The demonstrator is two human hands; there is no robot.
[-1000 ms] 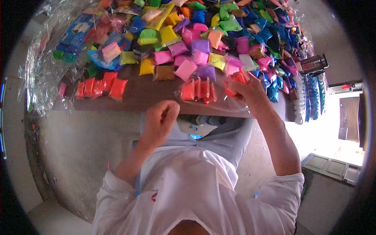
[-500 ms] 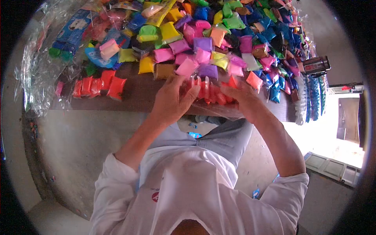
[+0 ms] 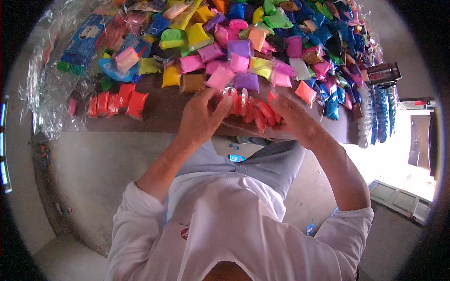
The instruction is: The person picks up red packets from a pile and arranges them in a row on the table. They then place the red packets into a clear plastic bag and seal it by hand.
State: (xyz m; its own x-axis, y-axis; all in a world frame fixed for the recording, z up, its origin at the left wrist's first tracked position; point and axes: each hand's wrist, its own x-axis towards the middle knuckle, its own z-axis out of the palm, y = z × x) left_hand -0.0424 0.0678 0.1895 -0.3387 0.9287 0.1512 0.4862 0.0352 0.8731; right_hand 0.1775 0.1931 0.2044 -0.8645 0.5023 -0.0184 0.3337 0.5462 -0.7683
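A row of red plastic-wrapped packets (image 3: pixel 243 104) stands on edge near the front of the dark table, between my two hands. My left hand (image 3: pixel 201 117) closes on the left end of the row, its thumb against the packets and its fingertips partly hidden. At the other end, my right hand (image 3: pixel 294 117) has its fingertips on a red packet, with its thumb hidden from view. Some packets on the right of the row lean over and fan out toward the table edge. Just behind my hands lie a pink packet (image 3: pixel 220 77) and a purple packet (image 3: pixel 246 82).
Another group of red packets (image 3: pixel 117 100) lies to the left on the dark table (image 3: pixel 164 110). A large heap of multicoloured packets (image 3: pixel 281 42) covers the back. Clear plastic wrap (image 3: pixel 44 93) bunches at the left. A black device (image 3: pixel 383 74) sits at the right edge.
The red packets at the right of the row have spread and tilted toward the table edge. Both hands stay at the row, with only small shifts; the whole view has moved slightly.
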